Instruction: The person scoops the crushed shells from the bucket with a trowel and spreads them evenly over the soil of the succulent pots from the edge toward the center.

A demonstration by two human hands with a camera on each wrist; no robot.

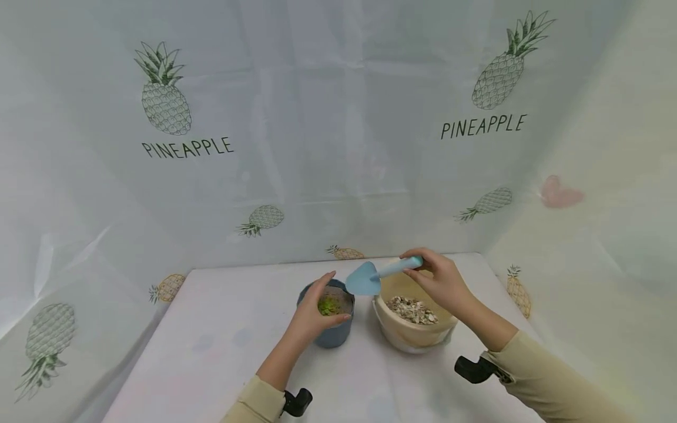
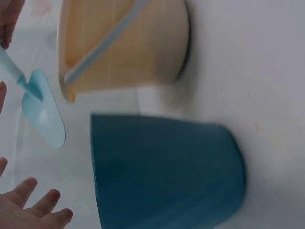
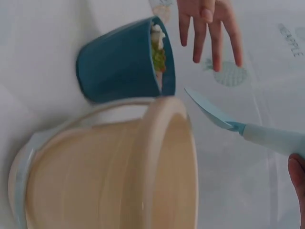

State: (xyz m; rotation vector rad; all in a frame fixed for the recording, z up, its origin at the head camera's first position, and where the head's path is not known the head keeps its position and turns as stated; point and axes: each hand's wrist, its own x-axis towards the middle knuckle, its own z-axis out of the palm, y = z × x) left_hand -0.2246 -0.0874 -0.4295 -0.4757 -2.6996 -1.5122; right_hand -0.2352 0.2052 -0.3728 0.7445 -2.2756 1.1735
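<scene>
Here's the bare left hand (image 1: 312, 316) hovering over the round, dark-blue pot (image 1: 333, 337), fingers spread and empty, perhaps to leave room around the small green clump (image 1: 329, 305) inside. At the pot's three o'clock, a cream plastic bucket (image 1: 415, 339) holds pale, flaky chips (image 1: 411, 309). The right hand (image 1: 440, 283) pinches the light-blue trowel (image 1: 366, 280) near its handle's end, likely for reach, blade at the pot's two o'clock. Beyond, twelve o'clock, hangs a pineapple-printed sheet (image 1: 328, 147).

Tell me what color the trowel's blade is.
The trowel's blade is light blue, showing best in the left wrist view.
</scene>
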